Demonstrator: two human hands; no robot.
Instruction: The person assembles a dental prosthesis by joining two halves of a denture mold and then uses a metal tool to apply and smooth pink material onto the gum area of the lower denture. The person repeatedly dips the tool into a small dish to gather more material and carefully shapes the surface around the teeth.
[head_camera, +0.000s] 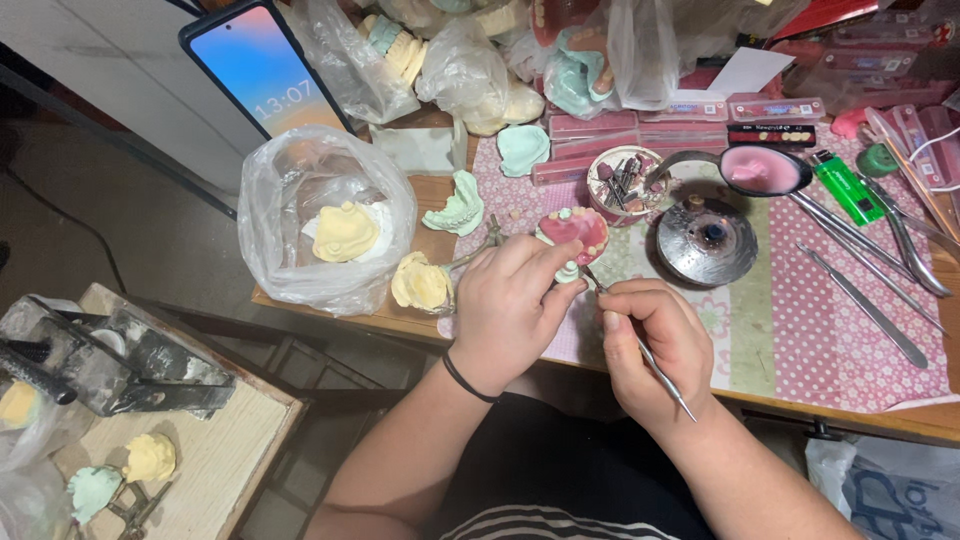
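1. The step in hand is judged to be fine wax shaping: a pink denture (574, 232), set with pale teeth on a cast, is being worked with a thin metal carver (645, 352).
2. The denture is held just above the bench (830, 350), near the front edge, at about 10 o'clock from the round metal burner (708, 240).
3. The left hand (508, 305) is closed around the cast from below and behind, thumb and forefinger pinching its near rim; a black band is worn at the wrist.
4. The right hand (655, 345) is clenched in a pen grip on the carver, whose tip meets the denture's lower edge while the handle runs back toward 5 o'clock.
5. Both forearms come up from 6 o'clock, wrists close together, the right one seemingly braced near the bench edge.
6. The next move is judged to call for a light, steady stroke along the gum line, the cast being turned slightly by the left hand so the tip stays clear of the teeth.
7. A yellow cast (420, 283) lies at 9 o'clock from the left hand, a plastic bag (290, 200) with another cast beyond it at 10 o'clock; steel tools (865, 300) lie at 3 o'clock.
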